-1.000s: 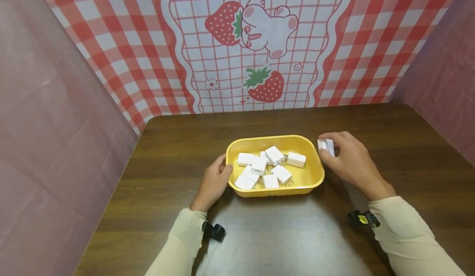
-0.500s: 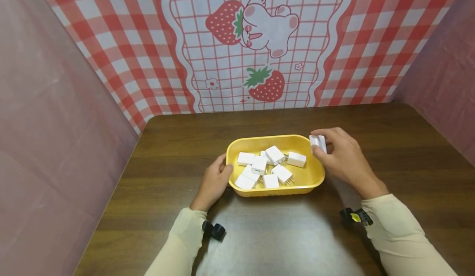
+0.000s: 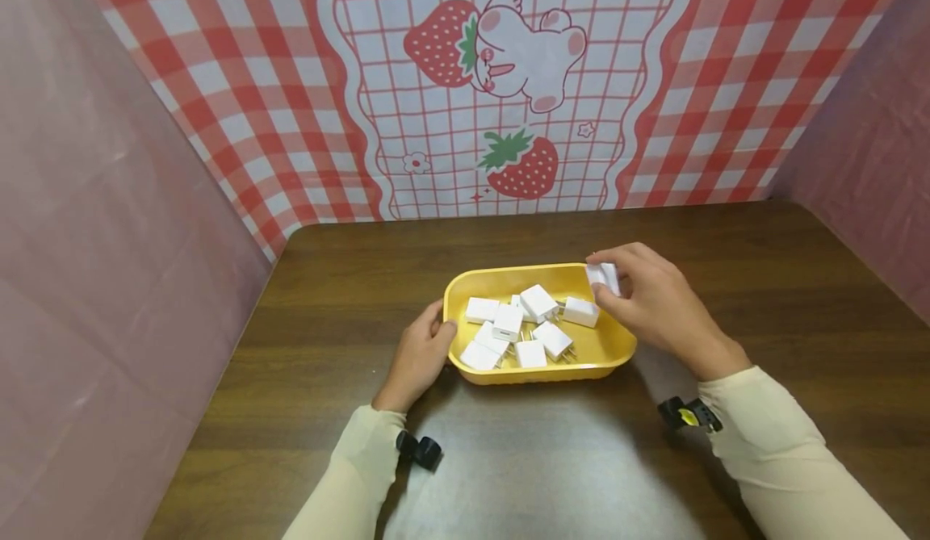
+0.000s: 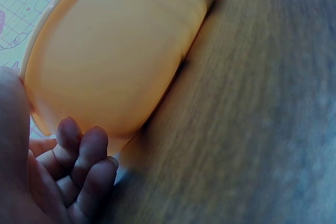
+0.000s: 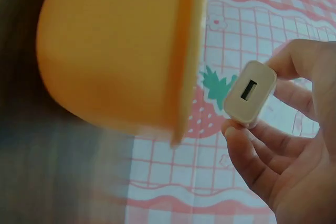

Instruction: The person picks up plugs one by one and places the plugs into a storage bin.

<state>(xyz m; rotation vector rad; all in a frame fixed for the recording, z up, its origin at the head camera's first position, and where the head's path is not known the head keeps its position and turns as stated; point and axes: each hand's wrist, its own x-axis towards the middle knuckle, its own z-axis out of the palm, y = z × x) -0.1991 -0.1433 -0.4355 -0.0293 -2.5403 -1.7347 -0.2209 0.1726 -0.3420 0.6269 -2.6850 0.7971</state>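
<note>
A yellow plastic tray (image 3: pixel 541 377) stands on the table with several white USB charger plugs (image 3: pixel 538 303) lying loose in it. My left hand (image 3: pixel 417 354) holds the tray's left end, thumb at the rim and fingers curled against the outer wall, as the left wrist view also shows. Above the tray's right end, my right hand (image 3: pixel 657 302) pinches another white charger plug (image 3: pixel 602 278) between thumb and fingers. In the right wrist view the USB port of this charger plug (image 5: pixel 251 92) faces the camera; its prongs are hidden.
The dark wooden table (image 3: pixel 349 298) extends around the tray. A red-and-white checked cloth (image 3: pixel 291 104) with strawberries hangs behind it. Pink cloth walls (image 3: pixel 123 241) stand on either side. Each wrist wears a small black camera (image 3: pixel 419 450).
My right hand has moved left with the charger plug, from beside the tray's right end to over its right rim. The left hand and the tray have stayed put.
</note>
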